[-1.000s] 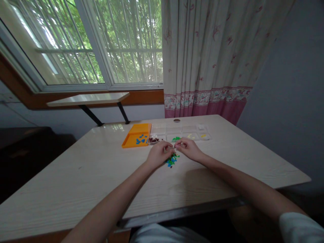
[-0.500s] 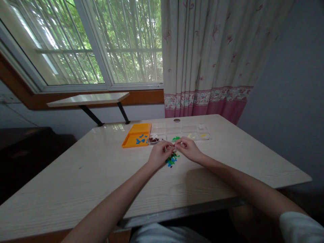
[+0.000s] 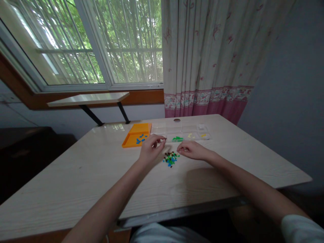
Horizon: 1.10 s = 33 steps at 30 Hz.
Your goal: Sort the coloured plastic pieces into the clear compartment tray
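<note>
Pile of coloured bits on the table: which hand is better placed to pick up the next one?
Right, probably. The right hand lies on the table with its fingertips beside the pile. The left hand is up at the clear tray, fingers pinched together.

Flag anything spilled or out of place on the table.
Only the loose heap of mixed coloured pieces on the table, between the left hand and right hand, outside the orange tray and the clear divided box. Nothing looks tipped or damaged.
</note>
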### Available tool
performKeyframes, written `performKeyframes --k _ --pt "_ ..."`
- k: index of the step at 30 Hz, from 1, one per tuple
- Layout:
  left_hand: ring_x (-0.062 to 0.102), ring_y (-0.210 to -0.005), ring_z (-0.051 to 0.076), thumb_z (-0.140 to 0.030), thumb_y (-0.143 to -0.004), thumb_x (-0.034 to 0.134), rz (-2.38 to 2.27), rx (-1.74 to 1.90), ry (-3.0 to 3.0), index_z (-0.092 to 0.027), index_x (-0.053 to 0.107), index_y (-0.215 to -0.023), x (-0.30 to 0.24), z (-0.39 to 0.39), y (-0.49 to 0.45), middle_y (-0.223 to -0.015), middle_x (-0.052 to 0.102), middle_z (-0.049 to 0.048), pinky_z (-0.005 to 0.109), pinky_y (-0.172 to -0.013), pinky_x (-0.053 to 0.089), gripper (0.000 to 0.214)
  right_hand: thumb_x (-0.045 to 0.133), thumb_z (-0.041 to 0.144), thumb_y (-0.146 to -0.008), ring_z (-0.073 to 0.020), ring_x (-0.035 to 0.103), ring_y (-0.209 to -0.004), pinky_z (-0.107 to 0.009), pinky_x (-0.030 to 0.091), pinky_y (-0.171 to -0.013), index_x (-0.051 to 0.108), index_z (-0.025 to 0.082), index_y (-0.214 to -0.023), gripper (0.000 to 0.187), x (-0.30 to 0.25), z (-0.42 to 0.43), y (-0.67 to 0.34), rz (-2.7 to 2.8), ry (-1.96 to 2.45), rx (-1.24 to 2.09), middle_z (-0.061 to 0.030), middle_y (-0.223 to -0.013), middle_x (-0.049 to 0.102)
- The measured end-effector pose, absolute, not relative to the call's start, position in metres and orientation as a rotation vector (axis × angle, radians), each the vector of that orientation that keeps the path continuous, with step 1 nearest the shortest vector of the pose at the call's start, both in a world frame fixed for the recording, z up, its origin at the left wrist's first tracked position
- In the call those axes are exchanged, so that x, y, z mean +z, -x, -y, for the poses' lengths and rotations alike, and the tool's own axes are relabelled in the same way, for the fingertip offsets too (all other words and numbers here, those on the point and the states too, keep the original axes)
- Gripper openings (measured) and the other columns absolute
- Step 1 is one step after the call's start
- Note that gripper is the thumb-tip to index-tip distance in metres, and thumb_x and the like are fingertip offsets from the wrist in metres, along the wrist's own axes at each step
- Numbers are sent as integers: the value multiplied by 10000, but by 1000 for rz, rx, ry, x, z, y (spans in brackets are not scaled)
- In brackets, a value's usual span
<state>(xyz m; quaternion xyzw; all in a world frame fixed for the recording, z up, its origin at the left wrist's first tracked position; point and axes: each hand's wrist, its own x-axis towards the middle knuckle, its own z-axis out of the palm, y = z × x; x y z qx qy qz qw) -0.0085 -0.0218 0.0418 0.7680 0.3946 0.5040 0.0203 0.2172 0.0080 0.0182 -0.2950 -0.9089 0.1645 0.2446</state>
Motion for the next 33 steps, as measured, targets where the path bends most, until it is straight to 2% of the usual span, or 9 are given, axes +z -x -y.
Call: performKeyframes --k 6,19,33 --pt "438 -499 57 -186 -751 586 -1184 1783 -2424 -150 632 -799 54 27 12 -620 560 -9 165 -478 355 75 536 184 -761 -111 543 -673 -194 392 -616 654 167 -925 203 14 -15 -222 2634 796 505 -30 -789 640" --pt "445 -507 65 -195 -744 589 -1207 1760 -2408 -154 643 -811 48 26 12 -634 574 1 178 -510 376 95 554 210 -745 -98 546 -632 -187 398 -594 651 146 -828 143 12 -15 -222 2604 786 602 -22 -732 633" --pt "437 -489 64 -218 -750 579 -1207 1753 -2402 -154 646 -802 49 27 10 -631 583 3 177 -493 365 106 568 255 -750 -94 529 -619 -185 389 -587 670 147 -842 175 11 -17 -223 2596 772 649 -24 -727 628"
